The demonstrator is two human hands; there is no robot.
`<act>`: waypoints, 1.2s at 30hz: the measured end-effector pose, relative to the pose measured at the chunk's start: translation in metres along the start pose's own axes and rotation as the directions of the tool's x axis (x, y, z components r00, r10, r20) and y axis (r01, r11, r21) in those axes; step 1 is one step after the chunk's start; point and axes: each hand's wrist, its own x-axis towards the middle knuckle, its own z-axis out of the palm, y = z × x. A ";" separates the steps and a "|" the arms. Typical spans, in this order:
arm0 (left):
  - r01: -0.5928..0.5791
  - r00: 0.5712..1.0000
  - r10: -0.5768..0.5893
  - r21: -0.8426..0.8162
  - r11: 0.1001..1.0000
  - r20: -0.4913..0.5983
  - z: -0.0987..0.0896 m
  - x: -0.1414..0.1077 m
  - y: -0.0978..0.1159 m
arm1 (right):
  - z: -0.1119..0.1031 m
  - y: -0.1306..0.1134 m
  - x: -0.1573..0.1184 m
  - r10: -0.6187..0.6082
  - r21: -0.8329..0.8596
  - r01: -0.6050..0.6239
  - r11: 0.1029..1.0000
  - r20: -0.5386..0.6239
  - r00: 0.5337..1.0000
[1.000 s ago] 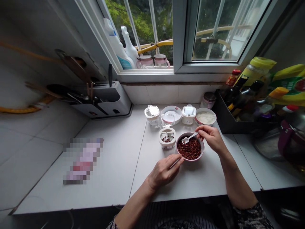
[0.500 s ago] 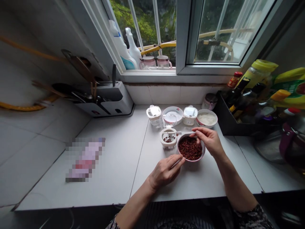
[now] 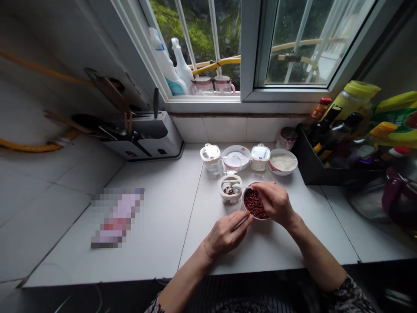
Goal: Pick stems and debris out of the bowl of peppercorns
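Note:
A bowl [image 3: 267, 218] full of dark red dried grains, which look like Sichuan peppercorns [image 3: 255, 204], stands on the counter before me. My left hand [image 3: 228, 233] grips its near left rim between thumb and fingers. Pinched in my right hand [image 3: 275, 203] is a small white spoon [image 3: 245, 187], its bowl end at the mouth of a clear seasoning jar [image 3: 230, 199] with a white rim. The jar's transparent lid [image 3: 231, 164] stands flipped up at the back. A few red grains lie inside the jar. My right hand covers the right side of the bowl.
Behind stand two lidded seasoning jars [image 3: 210, 158], a bowl of white powder [image 3: 236, 151] and a bowl of white grains [image 3: 282, 163]. A dark bin of bottles [image 3: 306, 169] borders the right; a grey utensil rack [image 3: 163, 141] stands back left. A blurred pinkish packet [image 3: 119, 217] lies left.
My right hand has shifted over the bowl of peppercorns and turned, bringing the spoon's end down at the jar's opening. My left hand stays at the bowl's rim.

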 end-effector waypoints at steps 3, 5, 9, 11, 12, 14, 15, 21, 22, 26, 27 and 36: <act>0.006 1.000 -0.006 -0.004 1.000 0.009 -0.001 0.000 0.000 | -0.011 0.004 0.003 0.184 0.013 -0.184 0.983 -0.099 0.978; 0.012 1.000 -0.011 -0.009 1.000 0.020 -0.001 0.000 0.001 | -0.018 0.008 0.004 0.254 -0.004 -0.256 0.967 -0.107 0.961; 0.022 0.999 -0.022 -0.001 1.000 0.039 -0.002 0.000 0.001 | -0.020 0.018 0.005 0.304 -0.065 -0.305 0.950 -0.028 0.952; 0.018 0.999 -0.017 -0.004 1.000 0.035 -0.002 0.000 0.000 | -0.017 0.020 0.003 0.329 -0.077 -0.326 0.942 0.030 0.944; 0.016 0.999 -0.015 -0.006 1.000 0.033 -0.002 0.000 0.000 | -0.015 0.020 0.003 0.336 -0.079 -0.331 0.940 0.058 0.940; 0.010 0.999 -0.010 -0.009 1.000 0.030 -0.002 0.001 0.000 | -0.012 0.019 0.002 0.345 -0.079 -0.339 0.938 0.101 0.933; 0.009 1.000 -0.009 -0.008 1.000 0.029 -0.002 0.001 0.000 | -0.011 0.018 0.002 0.352 -0.075 -0.345 0.936 0.111 0.930; 0.023 0.999 -0.023 0.000 1.000 0.037 -0.002 0.000 0.001 | -0.013 0.020 0.003 0.466 0.028 -0.477 0.879 0.164 0.869; 0.023 0.999 -0.023 -0.001 1.000 0.039 -0.002 0.000 0.001 | -0.013 0.021 0.003 0.492 0.053 -0.507 0.860 0.172 0.853; 0.023 0.999 -0.023 -0.010 1.000 0.036 -0.003 0.001 0.001 | -0.012 0.024 0.002 0.600 0.172 -0.628 0.759 0.190 0.777; 0.023 0.999 -0.022 -0.010 1.000 0.034 -0.003 0.001 0.001 | -0.013 0.024 0.003 0.623 0.200 -0.652 0.731 0.193 0.758; 0.018 0.999 -0.018 0.009 1.000 0.032 -0.002 -0.001 0.000 | -0.016 0.023 0.009 0.730 0.360 -0.737 0.572 0.188 0.657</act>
